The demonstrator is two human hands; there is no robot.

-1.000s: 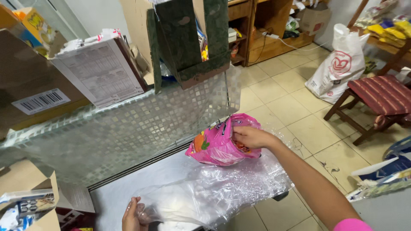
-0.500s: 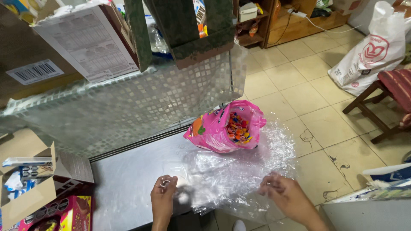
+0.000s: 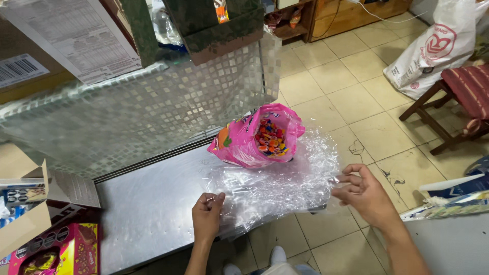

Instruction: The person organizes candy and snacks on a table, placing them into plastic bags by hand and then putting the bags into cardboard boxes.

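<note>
A pink plastic bag [image 3: 243, 142] full of small colourful candies lies on its side on a sheet of clear plastic wrap [image 3: 285, 186], its mouth facing me. The wrap is spread over the right end of a steel counter [image 3: 147, 209]. My left hand [image 3: 208, 214] pinches the wrap's near left edge. My right hand [image 3: 362, 193] grips the wrap's near right corner, out past the counter's end and above the floor. Both hands are well apart from the pink bag.
A mosaic-patterned glass panel [image 3: 137, 107] rises behind the counter with cardboard boxes [image 3: 35, 61] on top. Open snack boxes [image 3: 46, 239] stand at the counter's left. A wooden chair with a striped cushion [image 3: 466, 97] and a white shopping bag [image 3: 433, 51] are on the tiled floor at right.
My right hand let go of the pink bag and came down to the wrap's near right corner. Both hands now hold the wrap's near edge, pulled wider apart.
</note>
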